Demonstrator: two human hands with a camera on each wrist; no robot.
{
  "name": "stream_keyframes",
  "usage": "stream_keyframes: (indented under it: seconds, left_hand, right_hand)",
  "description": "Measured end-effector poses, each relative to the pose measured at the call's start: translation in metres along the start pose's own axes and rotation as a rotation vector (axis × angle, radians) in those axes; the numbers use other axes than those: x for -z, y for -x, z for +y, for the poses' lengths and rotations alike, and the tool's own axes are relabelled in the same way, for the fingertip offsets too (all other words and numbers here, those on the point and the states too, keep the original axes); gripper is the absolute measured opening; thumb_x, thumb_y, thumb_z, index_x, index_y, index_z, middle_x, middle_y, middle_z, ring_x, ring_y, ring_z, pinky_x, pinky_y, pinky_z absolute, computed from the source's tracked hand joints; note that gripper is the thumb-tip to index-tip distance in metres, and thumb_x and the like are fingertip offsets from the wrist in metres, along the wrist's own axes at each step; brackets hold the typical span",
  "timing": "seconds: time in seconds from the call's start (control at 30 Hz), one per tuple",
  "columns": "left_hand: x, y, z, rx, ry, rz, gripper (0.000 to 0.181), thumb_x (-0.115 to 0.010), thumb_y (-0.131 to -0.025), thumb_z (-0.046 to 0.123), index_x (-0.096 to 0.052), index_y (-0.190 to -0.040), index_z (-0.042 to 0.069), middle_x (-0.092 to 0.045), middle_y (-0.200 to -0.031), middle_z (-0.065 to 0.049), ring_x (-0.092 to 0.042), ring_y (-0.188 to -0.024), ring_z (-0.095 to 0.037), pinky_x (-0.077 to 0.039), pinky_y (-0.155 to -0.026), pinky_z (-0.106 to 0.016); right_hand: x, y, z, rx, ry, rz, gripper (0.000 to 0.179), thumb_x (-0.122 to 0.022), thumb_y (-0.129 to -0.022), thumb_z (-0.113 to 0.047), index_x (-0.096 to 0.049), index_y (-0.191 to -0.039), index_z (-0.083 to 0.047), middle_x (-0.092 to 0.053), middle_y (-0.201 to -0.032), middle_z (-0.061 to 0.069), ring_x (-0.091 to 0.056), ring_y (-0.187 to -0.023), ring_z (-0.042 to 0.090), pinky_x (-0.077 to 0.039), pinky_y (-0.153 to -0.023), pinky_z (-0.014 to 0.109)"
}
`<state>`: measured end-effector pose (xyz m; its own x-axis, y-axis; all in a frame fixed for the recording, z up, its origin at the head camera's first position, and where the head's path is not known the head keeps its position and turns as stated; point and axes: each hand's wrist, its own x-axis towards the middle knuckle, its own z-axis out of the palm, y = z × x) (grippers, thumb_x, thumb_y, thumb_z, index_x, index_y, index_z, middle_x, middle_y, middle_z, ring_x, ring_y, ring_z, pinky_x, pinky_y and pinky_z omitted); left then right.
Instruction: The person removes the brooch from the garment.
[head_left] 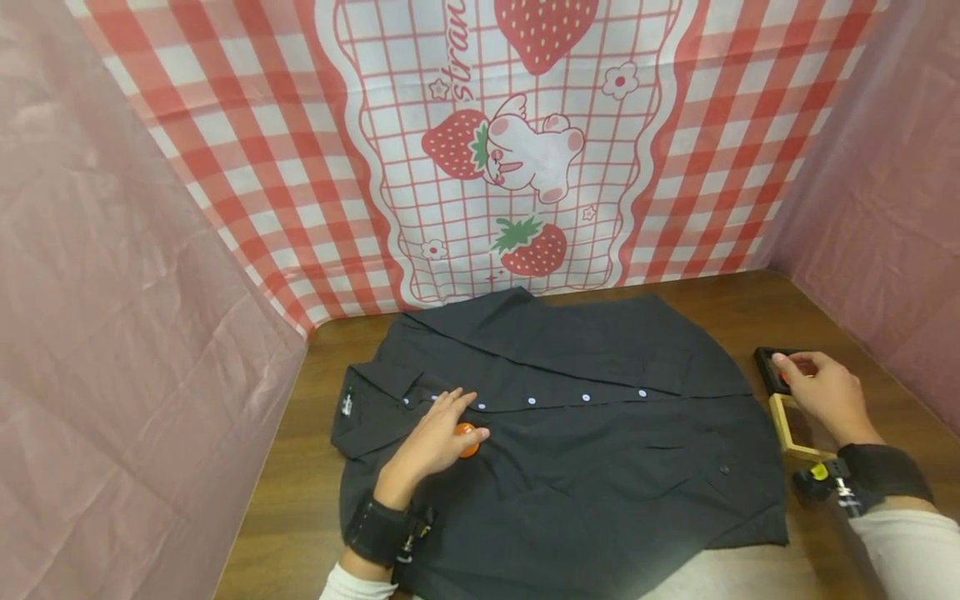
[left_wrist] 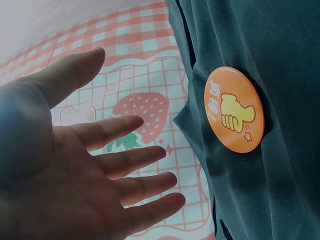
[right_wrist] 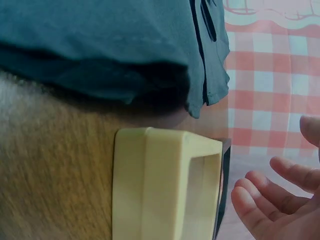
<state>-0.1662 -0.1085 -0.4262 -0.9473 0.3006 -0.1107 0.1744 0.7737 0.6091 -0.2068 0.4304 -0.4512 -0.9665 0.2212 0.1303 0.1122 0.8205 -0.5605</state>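
Note:
A dark button-up shirt (head_left: 600,467) lies spread with its collar to the left. On its front sits a round orange badge (left_wrist: 234,110) printed with a yellow thumbs-up. My left hand (head_left: 438,442) hovers over the shirt beside the badge, fingers extended and holding nothing; the left wrist view shows its palm apart from the badge. At the right, my right hand (head_left: 828,396) is over a black box (head_left: 767,367), where a bit of orange shows below the fingers. In the right wrist view those fingers are loosely bent, with nothing visible between them.
A pale yellow open box (right_wrist: 150,185) adjoins the black one, just right of the shirt's hem. Wooden table (head_left: 281,500) surrounds the shirt. A red-and-white strawberry cloth (head_left: 517,167) hangs behind, and pink cloth (head_left: 135,333) hangs at both sides.

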Motion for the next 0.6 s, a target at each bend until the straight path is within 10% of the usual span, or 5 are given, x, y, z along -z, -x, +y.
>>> stream_keyframes:
  seconds: [0.6]
  left_hand:
    - [0.001, 0.000, -0.005, 0.016, 0.005, 0.019, 0.064, -0.064, -0.092, 0.034, -0.044, -0.145, 0.003, -0.036, -0.155, -0.020, -0.022, -0.147, -0.042, -0.021, -0.117, -0.060]
  right_hand:
    - [-0.010, 0.005, -0.034, 0.064, -0.065, 0.031, 0.063, -0.042, -0.103, -0.038, -0.040, -0.135, 0.017, -0.046, -0.124, 0.045, -0.048, -0.108, 0.059, -0.038, -0.084, 0.066]
